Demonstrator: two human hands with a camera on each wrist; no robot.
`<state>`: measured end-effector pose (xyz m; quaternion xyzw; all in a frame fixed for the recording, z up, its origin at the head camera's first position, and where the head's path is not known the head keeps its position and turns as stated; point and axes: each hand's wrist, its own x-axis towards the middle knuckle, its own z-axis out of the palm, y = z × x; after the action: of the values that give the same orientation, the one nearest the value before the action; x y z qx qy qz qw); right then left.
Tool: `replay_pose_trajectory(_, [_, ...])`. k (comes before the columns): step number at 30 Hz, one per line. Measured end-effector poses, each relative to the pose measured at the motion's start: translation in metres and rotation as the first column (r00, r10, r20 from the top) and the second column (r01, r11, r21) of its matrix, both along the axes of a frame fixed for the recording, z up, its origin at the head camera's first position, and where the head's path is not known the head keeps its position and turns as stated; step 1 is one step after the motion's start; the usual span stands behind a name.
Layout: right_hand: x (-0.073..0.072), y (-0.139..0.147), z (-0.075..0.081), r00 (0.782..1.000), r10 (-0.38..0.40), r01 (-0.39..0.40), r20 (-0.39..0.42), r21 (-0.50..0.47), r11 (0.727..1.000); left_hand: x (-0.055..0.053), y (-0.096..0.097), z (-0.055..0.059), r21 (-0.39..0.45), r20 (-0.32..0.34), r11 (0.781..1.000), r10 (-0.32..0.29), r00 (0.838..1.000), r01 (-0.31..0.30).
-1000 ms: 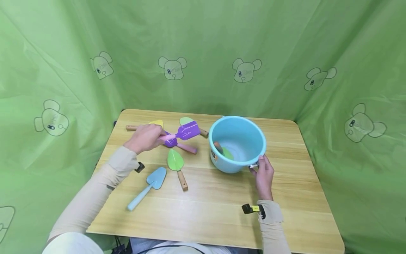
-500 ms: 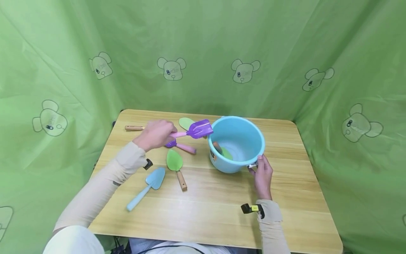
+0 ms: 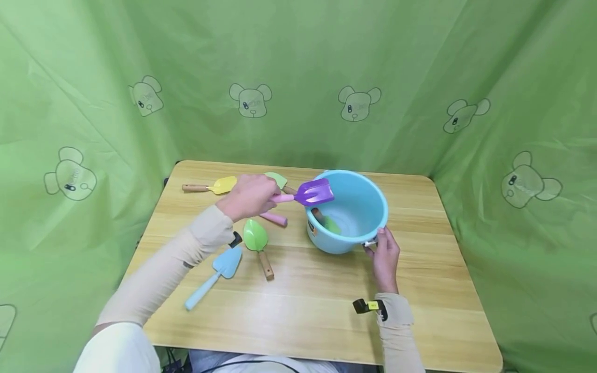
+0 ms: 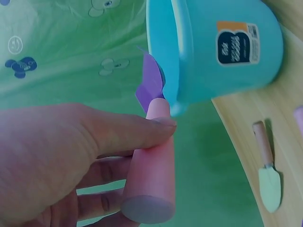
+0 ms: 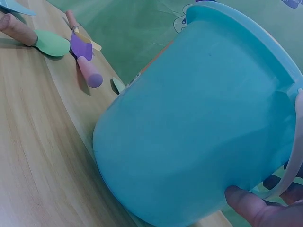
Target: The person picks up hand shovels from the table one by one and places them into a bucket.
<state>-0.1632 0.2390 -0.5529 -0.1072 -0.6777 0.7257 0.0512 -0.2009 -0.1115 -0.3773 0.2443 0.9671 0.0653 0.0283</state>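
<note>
My left hand [image 3: 252,196] grips the pink handle of a toy shovel [image 3: 315,192], its purple blade overlapping the left rim of a light blue bucket [image 3: 333,244]. Seen from the left wrist, thumb and fingers wrap the pink handle [image 4: 152,175]. Inside the bucket lies a green trowel [image 3: 331,225] with a wooden handle. My right hand [image 3: 386,261] holds the bucket at its near right side, by the rim. In the right wrist view its thumb [image 5: 246,203] presses the bucket wall, with fingers behind the pale carrying handle [image 5: 291,165].
Left of the bucket lie a yellow trowel [image 3: 225,184], a pale green trowel [image 3: 276,178], a leaf-shaped green trowel [image 3: 255,235] and a blue trowel [image 3: 227,263]. Another shovel's pink handle [image 3: 275,219] shows below my left hand. Green curtains [image 3: 298,129] surround the wooden table [image 3: 308,316].
My left hand has carried the purple shovel rightward until its blade reaches over the bucket's rim. The yellow trowel has come back into sight. My right hand and the bucket have stayed in place.
</note>
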Motion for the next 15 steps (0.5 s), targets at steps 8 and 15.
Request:
replay_pose_trajectory(8, [0.000, -0.001, 0.001, 1.000, 0.019, -0.019, 0.001, -0.005, 1.000, -0.003, 0.026, -0.003, -0.007, -0.009, 0.998, -0.056, 0.998, 0.056])
replay_pose_trajectory(15, [0.001, 0.000, 0.003, 1.000, 0.009, -0.009, 0.006, -0.011, 1.000, -0.007, 0.052, -0.001, 0.023, 0.026, 0.996, -0.086, 0.996, 0.085])
